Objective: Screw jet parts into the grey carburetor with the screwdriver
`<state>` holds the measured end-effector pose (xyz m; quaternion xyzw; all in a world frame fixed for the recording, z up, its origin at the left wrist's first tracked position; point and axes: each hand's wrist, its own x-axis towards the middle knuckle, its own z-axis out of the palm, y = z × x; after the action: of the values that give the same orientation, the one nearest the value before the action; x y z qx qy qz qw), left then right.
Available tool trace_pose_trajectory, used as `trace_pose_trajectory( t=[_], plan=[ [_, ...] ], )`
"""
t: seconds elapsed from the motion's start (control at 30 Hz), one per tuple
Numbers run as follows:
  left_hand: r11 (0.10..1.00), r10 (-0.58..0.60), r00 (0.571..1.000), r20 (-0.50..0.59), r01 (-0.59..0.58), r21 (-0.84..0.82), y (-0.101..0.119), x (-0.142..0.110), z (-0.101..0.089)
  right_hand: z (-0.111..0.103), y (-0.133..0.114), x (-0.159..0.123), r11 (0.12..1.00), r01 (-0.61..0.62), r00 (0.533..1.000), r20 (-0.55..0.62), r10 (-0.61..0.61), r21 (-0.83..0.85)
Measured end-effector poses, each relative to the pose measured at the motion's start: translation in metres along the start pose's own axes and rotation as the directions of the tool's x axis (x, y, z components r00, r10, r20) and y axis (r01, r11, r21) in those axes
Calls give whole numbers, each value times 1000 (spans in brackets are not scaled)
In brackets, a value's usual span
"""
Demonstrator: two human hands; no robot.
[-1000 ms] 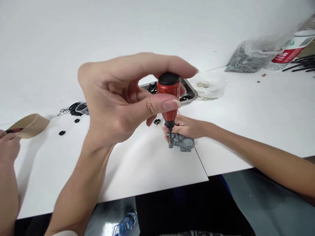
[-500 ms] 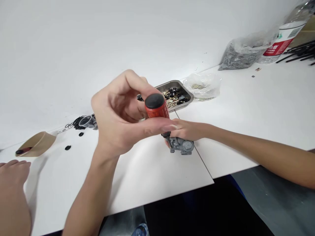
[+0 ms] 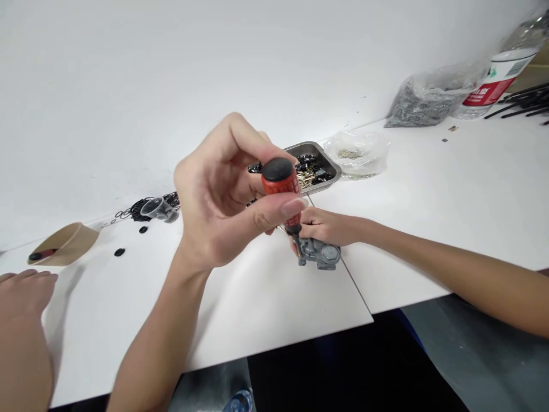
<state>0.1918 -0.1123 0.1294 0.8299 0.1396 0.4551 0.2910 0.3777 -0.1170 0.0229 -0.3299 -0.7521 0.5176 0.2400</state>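
My left hand (image 3: pixel 231 200) is closed around a screwdriver (image 3: pixel 281 180) with a red handle and a black end cap. The screwdriver stands nearly upright, its shaft pointing down at the left end of a grey metal carburetor (image 3: pixel 319 253). Whether the tip sits in a screw is too small to tell. My right hand (image 3: pixel 323 225) grips the carburetor from behind and holds it at the white table (image 3: pixel 257 309); some of its fingers are hidden behind the part.
Behind my hands stands a metal tray (image 3: pixel 334 171) of screws and black parts, beside a plastic bag (image 3: pixel 360 151). Further right are a bag of grey parts (image 3: pixel 416 103) and a bottle (image 3: pixel 493 86). Leftward lie a plastic cup (image 3: pixel 158 210), a tan container (image 3: pixel 68 246) and another person's hand (image 3: pixel 28 294).
My left hand and the screwdriver have shifted slightly right in view, with the thumb and fingers slightly turned on the handle. The carburetor and my right hand stay nearly in place.
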Motion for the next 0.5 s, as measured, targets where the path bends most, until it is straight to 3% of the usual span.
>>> trace_pose_trajectory(
  t=[0.13,0.23,0.37,0.43,0.5],
  plan=[
    [993,47,999,-1,-47,-105,1,0,2,0,2,0,1000,24,1000,-11,-24,10],
    [1000,8,1000,-26,-8,-9,1,0,0,1,2,0,999,46,999,-4,-46,23],
    [994,99,979,-178,-91,56,6,5,-11,-1,7,2,988,124,992,-29,-121,91],
    [996,80,953,-291,-88,-16,12,7,-18,-3,11,3,961,209,977,-78,-197,183],
    [998,-17,963,-270,1,-60,16,6,-25,-4,12,3,915,306,947,-181,-265,262]
  ],
)
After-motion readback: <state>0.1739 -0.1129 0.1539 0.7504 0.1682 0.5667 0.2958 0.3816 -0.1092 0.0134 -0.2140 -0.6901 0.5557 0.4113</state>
